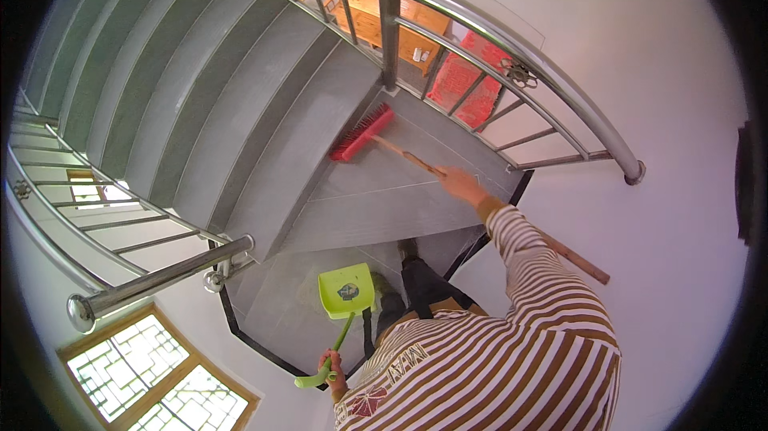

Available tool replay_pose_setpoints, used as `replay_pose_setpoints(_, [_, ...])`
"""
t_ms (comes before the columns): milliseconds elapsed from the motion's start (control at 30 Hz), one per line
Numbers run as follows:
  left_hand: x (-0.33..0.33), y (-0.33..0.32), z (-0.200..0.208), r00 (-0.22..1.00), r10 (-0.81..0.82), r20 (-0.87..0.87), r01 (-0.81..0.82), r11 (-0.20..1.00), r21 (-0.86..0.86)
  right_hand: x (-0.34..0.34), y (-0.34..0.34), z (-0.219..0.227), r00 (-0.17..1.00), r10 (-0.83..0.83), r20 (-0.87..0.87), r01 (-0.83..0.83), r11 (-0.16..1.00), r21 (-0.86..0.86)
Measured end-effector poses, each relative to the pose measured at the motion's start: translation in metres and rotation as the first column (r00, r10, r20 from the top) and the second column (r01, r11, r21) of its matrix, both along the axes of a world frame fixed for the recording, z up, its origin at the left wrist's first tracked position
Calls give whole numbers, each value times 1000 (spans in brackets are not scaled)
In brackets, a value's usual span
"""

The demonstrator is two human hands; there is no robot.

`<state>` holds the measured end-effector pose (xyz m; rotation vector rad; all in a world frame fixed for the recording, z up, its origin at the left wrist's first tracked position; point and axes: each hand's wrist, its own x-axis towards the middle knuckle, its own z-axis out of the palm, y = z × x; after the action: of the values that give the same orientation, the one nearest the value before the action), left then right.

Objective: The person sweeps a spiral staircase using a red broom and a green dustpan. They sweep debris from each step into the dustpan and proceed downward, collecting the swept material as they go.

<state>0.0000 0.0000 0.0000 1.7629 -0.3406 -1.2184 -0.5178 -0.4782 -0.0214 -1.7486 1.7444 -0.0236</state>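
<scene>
My right hand (462, 184) grips the wooden handle of a broom (362, 133), whose handle end sticks out behind my forearm. Its red head lies on the grey landing, bristles against the base of the stair step. Lower down, my left hand (333, 365) is wrapped round the green handle of a dustpan (346, 290). The yellow-green pan is by my feet on the lower floor, with a small dark patch in its middle that I cannot make out.
Grey curved stairs (216, 87) fill the upper left. Metal railings (160, 283) run at left, and another railing (512, 47) stands at upper right. Beyond it show wooden furniture (380, 19) and a red mat (468, 79). A wood-framed window (160, 367) is at lower left.
</scene>
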Motion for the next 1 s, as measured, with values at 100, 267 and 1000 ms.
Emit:
replay_pose_setpoints(100, [10, -16, -2, 1000, 1, 23, -1, 1000, 6, 25, -35, 6, 999, -41, 4, 41, 998, -48])
replay_pose_setpoints(267, [-4, -17, 13, 996, 57, 69, -60, 997, 42, 6, 1, -36, 997, -27, -73, 16, 989, -144])
replay_pose_setpoints(1000, [-12, -16, -6, 990, -104, 98, 103, 995, 18, 6, 143, 60, 856, -504, 111, 446, 830, 335])
